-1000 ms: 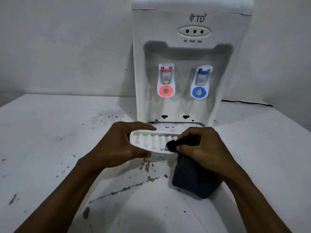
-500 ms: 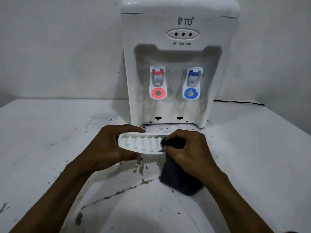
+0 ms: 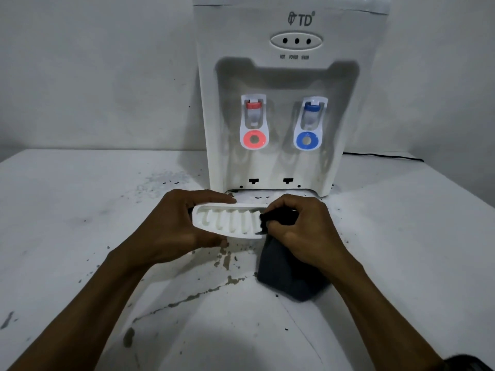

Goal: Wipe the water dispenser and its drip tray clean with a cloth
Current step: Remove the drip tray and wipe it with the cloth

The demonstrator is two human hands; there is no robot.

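One tray point(image 3: 227, 223) end behind R hand point(image 3: 302, 228)

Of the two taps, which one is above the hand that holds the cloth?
The blue tap, on the right; the right hand grips the dark cloth below it. The red tap stands to its left.

There was one water dispenser point(image 3: 292, 76) on one table point(image 3: 80, 210). It carried two taps, one red tap point(image 3: 253, 121) and one blue tap point(image 3: 310, 124). Three indicator dots point(image 3: 296, 40) sat in a row above them, and two small black slots point(image 3: 253, 181) below. One drip tray point(image 3: 199, 223) showed what looked like five ribs point(image 3: 233, 223), its far end being covered. There was one dark cloth point(image 3: 289, 279), one black cable point(image 3: 383, 155), and two hands: one left hand point(image 3: 174, 226), one right hand point(image 3: 305, 226).
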